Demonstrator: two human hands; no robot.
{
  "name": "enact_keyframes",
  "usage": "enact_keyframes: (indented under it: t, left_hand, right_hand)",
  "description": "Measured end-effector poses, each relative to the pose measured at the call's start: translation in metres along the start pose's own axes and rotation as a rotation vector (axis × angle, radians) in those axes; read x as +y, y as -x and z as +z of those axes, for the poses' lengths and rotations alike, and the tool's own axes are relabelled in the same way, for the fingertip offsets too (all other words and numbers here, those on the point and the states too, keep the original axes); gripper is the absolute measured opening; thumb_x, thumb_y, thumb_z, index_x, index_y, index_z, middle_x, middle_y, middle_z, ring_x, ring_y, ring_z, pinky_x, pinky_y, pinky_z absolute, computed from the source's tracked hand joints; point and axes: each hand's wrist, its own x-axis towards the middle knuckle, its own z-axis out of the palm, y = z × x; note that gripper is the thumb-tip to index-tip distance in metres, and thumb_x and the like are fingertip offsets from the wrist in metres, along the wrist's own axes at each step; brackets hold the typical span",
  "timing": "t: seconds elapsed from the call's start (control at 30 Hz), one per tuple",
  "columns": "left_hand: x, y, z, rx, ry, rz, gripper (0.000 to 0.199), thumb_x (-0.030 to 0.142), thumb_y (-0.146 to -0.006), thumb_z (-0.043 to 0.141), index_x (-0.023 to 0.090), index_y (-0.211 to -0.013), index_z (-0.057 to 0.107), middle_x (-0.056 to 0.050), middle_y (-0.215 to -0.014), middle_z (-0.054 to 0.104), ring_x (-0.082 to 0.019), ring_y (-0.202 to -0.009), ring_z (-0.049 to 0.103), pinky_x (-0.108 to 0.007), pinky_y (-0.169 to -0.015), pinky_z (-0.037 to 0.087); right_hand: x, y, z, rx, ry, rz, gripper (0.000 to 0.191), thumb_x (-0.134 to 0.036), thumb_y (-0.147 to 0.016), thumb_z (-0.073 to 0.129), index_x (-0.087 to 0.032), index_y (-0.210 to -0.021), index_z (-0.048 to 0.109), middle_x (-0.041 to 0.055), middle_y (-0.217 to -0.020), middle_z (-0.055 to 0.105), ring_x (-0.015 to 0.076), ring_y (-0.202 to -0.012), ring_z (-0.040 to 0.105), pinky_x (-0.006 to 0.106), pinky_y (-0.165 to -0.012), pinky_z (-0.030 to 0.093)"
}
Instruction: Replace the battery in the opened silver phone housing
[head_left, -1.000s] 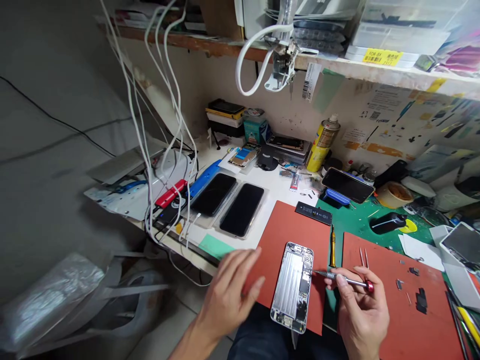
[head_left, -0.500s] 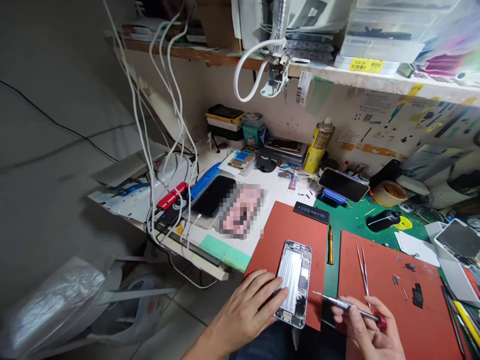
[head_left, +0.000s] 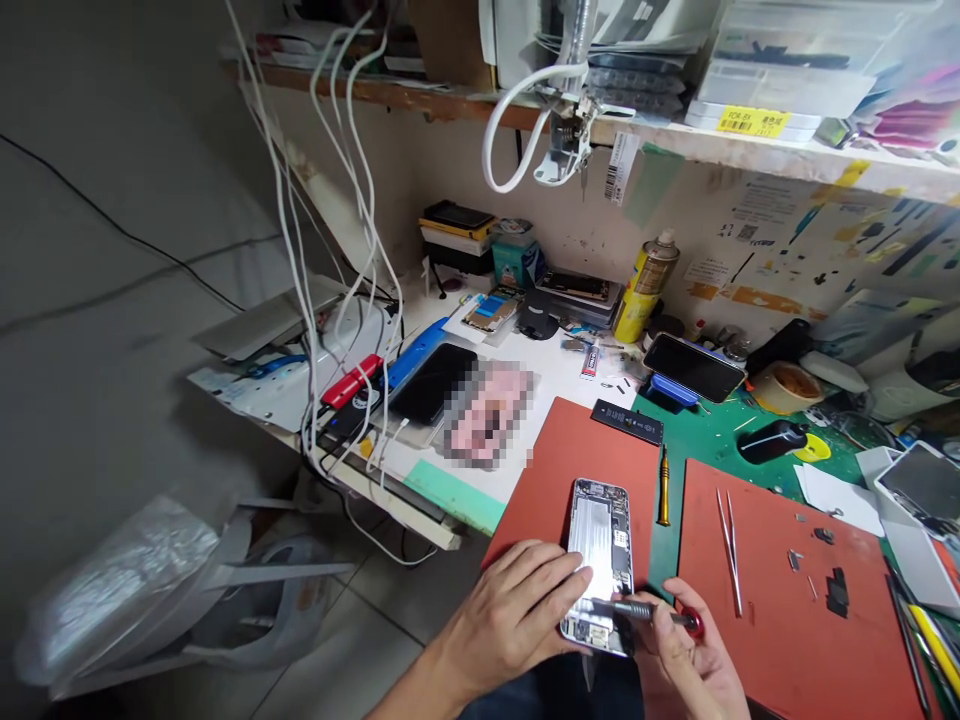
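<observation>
An opened phone frame [head_left: 596, 540] lies on the left red mat [head_left: 555, 470], its silver inside facing up. My left hand [head_left: 510, 610] rests over its left edge, fingers lying across the lower part. In my right hand [head_left: 686, 650] is a screwdriver [head_left: 637, 608] with a red end, held between thumb and fingers. Its shaft reaches over the lower part of the phone frame; whether the tip touches is too small to tell. A black battery [head_left: 628, 421] lies at the mat's top edge, and a gold screwdriver [head_left: 664, 487] is right of the mat.
Tweezers [head_left: 729, 555] and small parts lie on the right red mat [head_left: 795, 640]. Farther back are a phone on a blue stand [head_left: 671, 390], a black bottle [head_left: 771, 440] and a yellow spray can [head_left: 645, 290]. White cables [head_left: 285, 200] hang at left.
My right hand has moved left, bringing the screwdriver from beside the phone frame to over its lower part. My left hand stays on the frame. The view has shifted slightly.
</observation>
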Motion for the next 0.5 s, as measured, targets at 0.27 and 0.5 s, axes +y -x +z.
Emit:
enact_keyframes:
  t: [0.27,0.5]
  left_hand:
    - [-0.027,0.022,-0.03,0.039,-0.091,-0.108,0.085,0.06,-0.096,0.074,0.011,-0.16,0.048,-0.019,-0.134,0.077,-0.031,-0.128,0.072,-0.045,-0.109,0.059]
    - [-0.04,0.018,-0.025,0.167,-0.165,-0.192,0.069,0.039,-0.101,0.076,0.014,-0.16,0.052,-0.018,-0.133,0.076,-0.032,-0.123,0.071,-0.045,-0.111,0.054]
  right_hand:
    - [-0.005,-0.001,0.009,-0.026,-0.095,0.031,0.054,-0.045,-0.082,0.097,-0.027,-0.12,0.064,0.0028,-0.1,0.087,0.0238,-0.094,0.085,0.036,-0.089,0.067]
    - [-0.011,0.006,0.023,0.027,-0.009,-0.06,0.051,-0.051,-0.081,0.096,-0.024,-0.115,0.068,0.0053,-0.097,0.085,0.0288,-0.089,0.084,0.039,-0.078,0.067]
